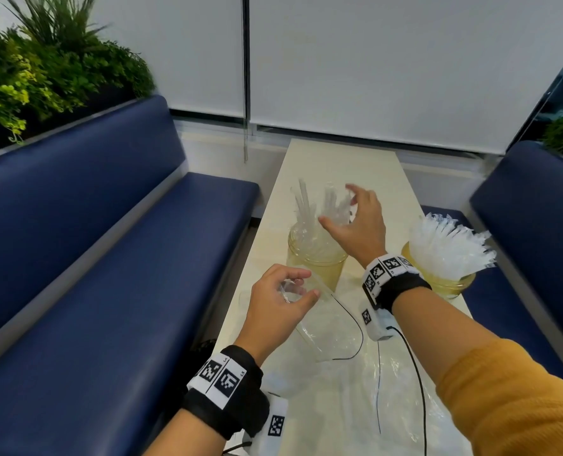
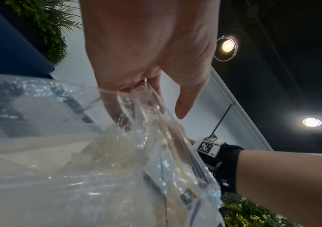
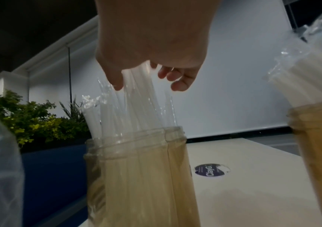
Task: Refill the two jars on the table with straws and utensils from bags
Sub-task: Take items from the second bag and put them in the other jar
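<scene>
Above left jar (image 1: 316,258), right hand (image 1: 356,222), straws (image 1: 326,205)

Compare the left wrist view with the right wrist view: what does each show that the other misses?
Only the left wrist view shows the left hand pinching the mouth of the clear plastic bag, with two ceiling lights overhead.

Only the right wrist view shows the right hand, fingers spread over the wrapped straws standing in the near jar, the second jar already stuffed, and a round dark sticker on the table.

Both share the white blind, the green plants and the blue bench.
</scene>
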Demonstrator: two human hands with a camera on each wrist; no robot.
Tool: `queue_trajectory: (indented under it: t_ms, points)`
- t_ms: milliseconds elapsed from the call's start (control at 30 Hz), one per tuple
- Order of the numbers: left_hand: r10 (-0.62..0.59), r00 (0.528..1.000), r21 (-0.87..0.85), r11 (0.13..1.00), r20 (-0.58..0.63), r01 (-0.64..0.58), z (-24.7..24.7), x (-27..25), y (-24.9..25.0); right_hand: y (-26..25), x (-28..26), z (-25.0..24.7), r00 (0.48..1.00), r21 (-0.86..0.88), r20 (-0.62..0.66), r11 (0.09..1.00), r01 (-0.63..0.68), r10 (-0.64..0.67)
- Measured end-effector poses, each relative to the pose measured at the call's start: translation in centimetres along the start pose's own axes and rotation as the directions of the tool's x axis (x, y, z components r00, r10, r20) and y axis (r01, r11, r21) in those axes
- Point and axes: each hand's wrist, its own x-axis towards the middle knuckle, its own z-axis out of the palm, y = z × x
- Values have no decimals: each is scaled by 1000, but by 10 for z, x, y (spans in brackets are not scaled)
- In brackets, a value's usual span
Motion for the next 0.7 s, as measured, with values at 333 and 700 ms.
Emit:
queue_trajectory:
  t_ms: [333, 700]
  points:
    - [-7, 1000, 9, 1000, 6, 7, 0, -1, 0, -6, 29, -1, 872, -137, 318, 892, 432, -373]
    - [-4, 1000, 35, 999, -18, 5, -7, 0, -1, -58, 48, 8, 880, -116, 199, 881, 458, -431]
